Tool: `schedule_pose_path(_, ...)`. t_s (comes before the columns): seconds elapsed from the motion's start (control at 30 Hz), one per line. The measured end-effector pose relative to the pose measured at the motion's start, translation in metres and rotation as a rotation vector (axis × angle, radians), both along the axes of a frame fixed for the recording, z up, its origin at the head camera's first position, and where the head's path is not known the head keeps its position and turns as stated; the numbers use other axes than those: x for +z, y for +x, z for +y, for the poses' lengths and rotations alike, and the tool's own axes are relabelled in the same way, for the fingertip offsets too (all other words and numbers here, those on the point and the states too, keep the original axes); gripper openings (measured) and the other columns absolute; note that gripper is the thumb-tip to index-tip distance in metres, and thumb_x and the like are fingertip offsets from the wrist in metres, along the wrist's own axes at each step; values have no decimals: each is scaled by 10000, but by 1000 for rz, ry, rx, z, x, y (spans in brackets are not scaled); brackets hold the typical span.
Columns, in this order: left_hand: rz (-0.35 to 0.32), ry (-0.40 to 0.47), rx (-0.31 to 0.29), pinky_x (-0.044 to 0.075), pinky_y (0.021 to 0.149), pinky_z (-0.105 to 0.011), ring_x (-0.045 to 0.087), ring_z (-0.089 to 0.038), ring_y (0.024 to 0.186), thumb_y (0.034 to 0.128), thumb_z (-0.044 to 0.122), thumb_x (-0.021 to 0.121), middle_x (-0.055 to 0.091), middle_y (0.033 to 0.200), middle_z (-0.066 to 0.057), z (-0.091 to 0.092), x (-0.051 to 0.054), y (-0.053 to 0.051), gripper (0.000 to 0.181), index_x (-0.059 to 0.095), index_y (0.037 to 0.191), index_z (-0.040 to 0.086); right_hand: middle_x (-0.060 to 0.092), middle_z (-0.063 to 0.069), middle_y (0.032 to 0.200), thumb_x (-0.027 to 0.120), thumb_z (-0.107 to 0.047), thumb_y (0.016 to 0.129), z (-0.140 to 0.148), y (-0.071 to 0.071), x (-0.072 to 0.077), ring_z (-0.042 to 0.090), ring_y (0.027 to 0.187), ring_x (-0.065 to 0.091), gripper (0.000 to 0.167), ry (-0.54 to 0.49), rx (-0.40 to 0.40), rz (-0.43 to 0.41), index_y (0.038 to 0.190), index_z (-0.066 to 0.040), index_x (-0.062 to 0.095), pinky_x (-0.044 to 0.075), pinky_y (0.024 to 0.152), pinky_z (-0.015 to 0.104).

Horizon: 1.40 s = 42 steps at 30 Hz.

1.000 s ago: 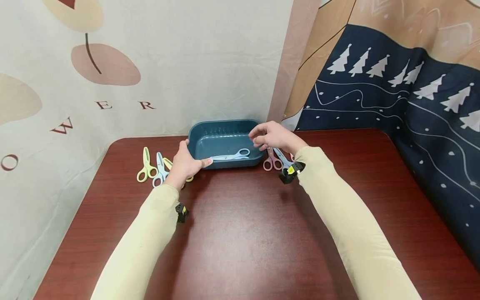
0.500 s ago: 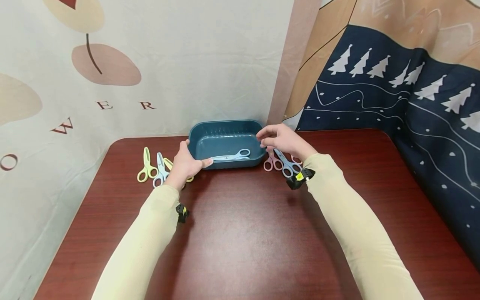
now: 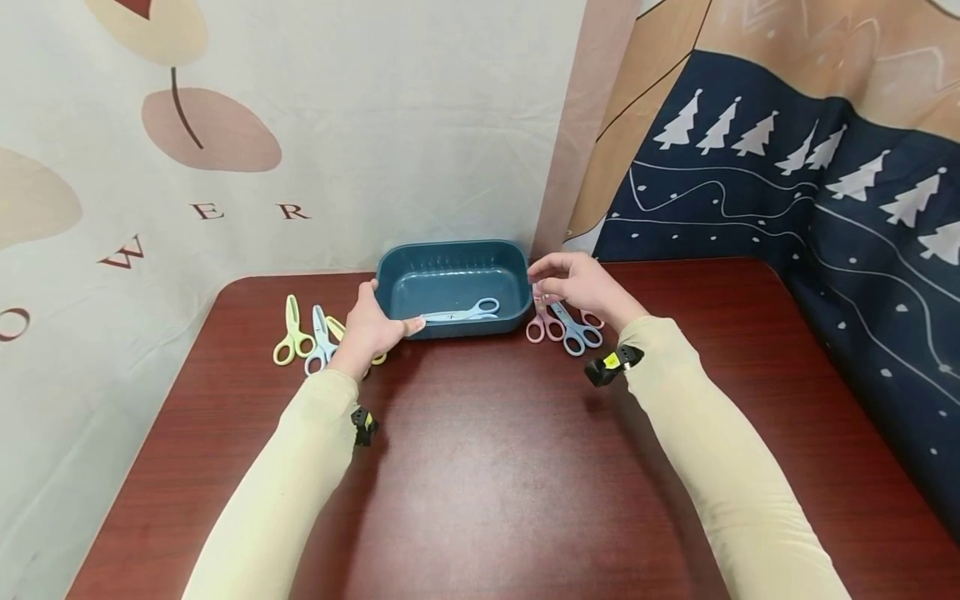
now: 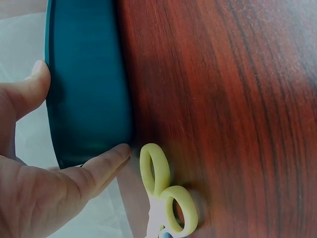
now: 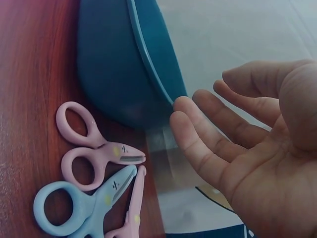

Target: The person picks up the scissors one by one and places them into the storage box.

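Scissors lie inside the blue tub on the worktop; the left grip holds the tub's near corner, while the right grip is relaxed, fingers loosely bent, beside pink scissors.

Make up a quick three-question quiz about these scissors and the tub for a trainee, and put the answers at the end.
1. Multiple choice: what colour are the scissors inside the tub?
a) pink
b) blue
c) yellow

2. True or false: every pair of scissors in view is inside the tub.

3. Short answer: which hand grips one end of the tub?

Key
1. b
2. False: for one, a pink pair lies on the table beside the tub.
3. The left hand; the right hand holds nothing.
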<state>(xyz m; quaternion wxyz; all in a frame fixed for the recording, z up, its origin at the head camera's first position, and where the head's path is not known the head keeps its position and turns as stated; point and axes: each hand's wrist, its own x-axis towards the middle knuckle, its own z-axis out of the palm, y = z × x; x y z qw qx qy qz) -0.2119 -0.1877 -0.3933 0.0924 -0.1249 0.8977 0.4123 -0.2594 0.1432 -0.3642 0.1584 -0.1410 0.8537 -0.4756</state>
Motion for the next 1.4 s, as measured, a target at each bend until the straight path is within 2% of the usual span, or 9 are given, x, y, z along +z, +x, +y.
schedule_pose_path(0.27,1,0,1,323,1190,-593,313,-439,1498,906,335,796,257,1651,-280,0,-1,-1,1096,33,1650,81,638,209,1338,596,-95,1020,9,2,-5,381,1140,636,328,7,-47,-18,1335,-28,660,532,1017,489)
schedule_pose_path(0.47,1,-2,-2,325,1191,-589,322,-438,1492,904,333,798,267,1645,-285,0,-1,-2,1096,36,1647,74,662,187,1304,611,-124,1029,15,2,-10,406,1121,667,313,1,-93,-37,1328,-46,663,541,982,488)
schedule_pose_path(0.73,-8,-4,-6,323,1192,-588,321,-438,1494,905,335,799,265,1646,-287,1,-1,-1,1103,27,1649,74,645,242,1328,596,-86,1036,20,6,-14,416,1148,669,325,-43,-141,-29,1347,-1,639,534,1024,499)
schedule_pose_path(0.97,-5,-4,-5,324,1191,-588,319,-436,1497,905,337,800,262,1649,-282,0,0,0,1104,27,1649,75,641,243,1340,580,-56,1034,26,7,-19,395,1173,654,321,-72,-160,-15,1344,3,641,559,998,410)
schedule_pose_path(1.17,-6,-9,-11,323,1191,-590,317,-441,1496,906,341,797,258,1648,-290,-1,-1,-1,1109,18,1649,71,639,246,1340,579,-41,1028,32,8,-23,400,1176,647,333,-79,-178,-3,1350,31,626,532,1030,476)
schedule_pose_path(1.4,-3,-15,-13,327,1188,-593,325,-446,1490,904,343,798,267,1641,-296,0,0,-2,1108,23,1647,66,635,254,1340,586,-27,1014,39,9,-29,405,1170,647,333,-67,-210,37,1336,43,632,539,1011,496)
